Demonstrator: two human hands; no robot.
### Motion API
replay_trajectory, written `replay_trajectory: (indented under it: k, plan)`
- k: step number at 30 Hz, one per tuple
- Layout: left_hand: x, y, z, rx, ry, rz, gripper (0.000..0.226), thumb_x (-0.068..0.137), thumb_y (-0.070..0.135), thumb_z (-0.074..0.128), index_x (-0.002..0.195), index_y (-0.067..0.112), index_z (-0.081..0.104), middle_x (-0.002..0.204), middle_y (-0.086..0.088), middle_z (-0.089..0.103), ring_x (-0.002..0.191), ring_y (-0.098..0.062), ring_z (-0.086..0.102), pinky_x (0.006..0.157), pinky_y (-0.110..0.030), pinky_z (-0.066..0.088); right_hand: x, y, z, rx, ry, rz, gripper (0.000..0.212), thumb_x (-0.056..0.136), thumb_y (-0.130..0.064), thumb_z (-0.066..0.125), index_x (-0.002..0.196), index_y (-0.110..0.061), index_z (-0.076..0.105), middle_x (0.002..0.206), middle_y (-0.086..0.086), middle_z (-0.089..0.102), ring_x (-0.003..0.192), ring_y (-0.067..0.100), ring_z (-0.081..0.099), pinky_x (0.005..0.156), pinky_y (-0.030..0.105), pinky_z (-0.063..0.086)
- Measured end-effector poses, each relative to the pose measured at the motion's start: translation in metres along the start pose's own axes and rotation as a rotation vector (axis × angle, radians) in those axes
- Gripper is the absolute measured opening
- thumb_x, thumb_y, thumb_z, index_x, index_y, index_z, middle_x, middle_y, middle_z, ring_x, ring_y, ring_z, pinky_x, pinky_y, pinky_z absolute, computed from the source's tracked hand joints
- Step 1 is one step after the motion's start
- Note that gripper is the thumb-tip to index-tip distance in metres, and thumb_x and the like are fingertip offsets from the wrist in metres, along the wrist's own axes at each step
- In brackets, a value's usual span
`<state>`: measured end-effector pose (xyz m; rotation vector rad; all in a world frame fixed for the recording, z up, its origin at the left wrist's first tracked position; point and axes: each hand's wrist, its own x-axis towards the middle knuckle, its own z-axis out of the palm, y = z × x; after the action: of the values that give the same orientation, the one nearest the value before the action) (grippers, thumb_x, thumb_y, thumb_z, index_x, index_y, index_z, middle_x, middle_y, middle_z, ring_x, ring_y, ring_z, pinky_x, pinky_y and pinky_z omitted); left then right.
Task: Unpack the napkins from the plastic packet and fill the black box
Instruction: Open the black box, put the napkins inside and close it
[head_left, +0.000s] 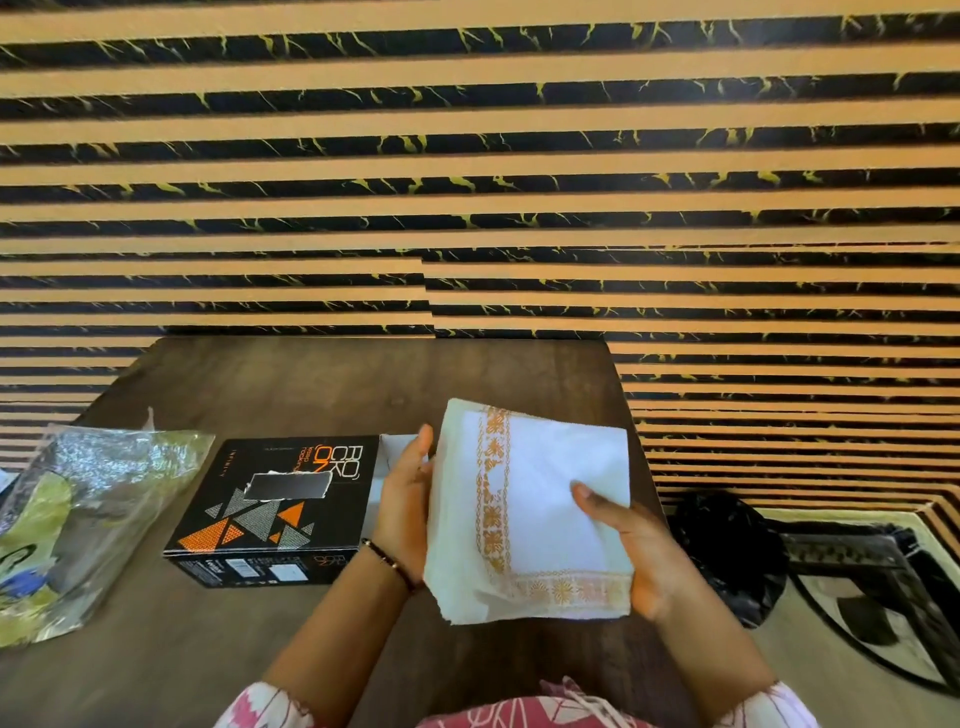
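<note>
White napkins (540, 512), a thick stack with an orange patterned border, held up over the table (322, 384) in front of me.

I see my left hand (402, 512) pressed flat against the stack's left edge and my right hand (631, 545) cupping its right side, thumb on top; both sets of fingers are clasped on the stack. Just left of it lies the black box (275, 512) with orange triangles. The crumpled plastic packet (88, 514) lies at the table's left edge.
</note>
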<state>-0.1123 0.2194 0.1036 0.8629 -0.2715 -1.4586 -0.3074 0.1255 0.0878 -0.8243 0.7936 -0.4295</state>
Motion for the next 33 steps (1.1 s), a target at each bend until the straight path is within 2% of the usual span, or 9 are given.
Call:
replay_trajectory:
  k: [2,5,9,12,15,21,27,31,33]
  plan:
    - [-0.002,0.001,0.001,0.149,-0.046,-0.010,0.059,0.085,0.061,0.041,0.118,0.016,0.061,0.111,-0.012,0.069,0.102,-0.031,0.063,0.087,-0.046,0.051,-0.001,-0.004,-0.005,-0.093,0.045,-0.013,0.054,0.066,-0.027,0.078,0.113,-0.007,0.063,0.106,0.020,0.070,0.097,0.038,0.067,0.089,0.054,0.051]
    - [0.000,-0.008,-0.005,0.386,0.049,-0.005,0.059,0.066,0.030,0.073,0.120,0.013,0.055,0.105,-0.010,0.071,0.096,-0.028,0.068,0.075,-0.040,0.056,-0.001,-0.011,-0.006,-0.178,0.038,-0.010,0.055,0.065,-0.025,0.076,0.115,-0.008,0.061,0.104,0.018,0.071,0.096,0.035,0.068,0.084,0.049,0.053]
    - [-0.003,-0.008,-0.012,0.298,0.049,-0.039,0.055,0.068,0.004,0.066,0.121,0.006,0.054,0.111,-0.018,0.068,0.098,-0.035,0.067,0.074,-0.044,0.057,-0.007,-0.024,-0.015,-0.177,-0.164,-0.007,0.060,0.063,-0.024,0.074,0.120,-0.012,0.059,0.116,0.019,0.066,0.108,0.038,0.062,0.093,0.053,0.049]
    - [-0.006,-0.005,-0.010,0.268,0.028,0.003,0.054,0.067,0.001,0.065,0.120,0.006,0.054,0.112,-0.020,0.067,0.096,-0.035,0.067,0.073,-0.044,0.058,-0.008,-0.022,-0.017,-0.205,-0.262,0.017,0.056,0.061,-0.025,0.073,0.115,-0.019,0.060,0.112,0.014,0.069,0.106,0.033,0.065,0.081,0.043,0.057]
    - [-0.007,-0.002,-0.010,0.332,0.032,0.038,0.056,0.067,0.001,0.066,0.121,0.009,0.052,0.110,-0.017,0.068,0.095,-0.035,0.067,0.071,-0.045,0.058,-0.007,-0.016,-0.012,-0.219,-0.299,0.015,0.065,0.055,-0.026,0.082,0.115,-0.022,0.056,0.106,0.010,0.072,0.101,0.029,0.067,0.073,0.034,0.058]
    - [-0.020,0.011,-0.017,0.592,-0.056,-0.134,0.058,0.078,0.006,0.066,0.124,0.031,0.042,0.119,-0.009,0.064,0.104,-0.028,0.065,0.076,-0.044,0.059,0.004,-0.008,-0.014,-0.018,-0.237,-0.034,0.089,0.041,-0.022,0.093,0.120,-0.022,0.052,0.102,0.013,0.072,0.094,0.034,0.069,0.066,0.040,0.058]
    - [-0.022,0.026,-0.023,0.591,0.010,-0.119,0.047,0.085,0.009,0.059,0.118,0.039,0.046,0.116,-0.009,0.066,0.100,-0.035,0.066,0.064,-0.049,0.059,0.010,0.003,-0.011,-0.024,-0.251,0.058,0.092,0.048,-0.023,0.090,0.129,-0.021,0.046,0.118,0.016,0.065,0.109,0.035,0.062,0.075,0.041,0.057]
    - [-0.025,0.035,-0.032,0.767,0.097,-0.112,0.027,0.091,0.022,0.055,0.115,0.034,0.051,0.113,-0.004,0.067,0.098,-0.027,0.067,0.072,-0.048,0.058,0.023,0.013,-0.003,0.109,-0.223,0.044,0.081,0.036,-0.015,0.094,0.110,-0.020,0.063,0.099,0.014,0.072,0.089,0.031,0.071,0.062,0.039,0.059]
    - [-0.022,0.041,-0.041,0.992,0.226,0.044,0.022,0.092,0.031,0.052,0.114,0.027,0.054,0.118,-0.003,0.063,0.098,-0.023,0.065,0.077,-0.044,0.058,0.027,0.016,0.002,0.214,-0.203,-0.013,0.067,0.029,-0.013,0.095,0.092,-0.018,0.073,0.088,0.014,0.074,0.078,0.029,0.072,0.058,0.038,0.060]
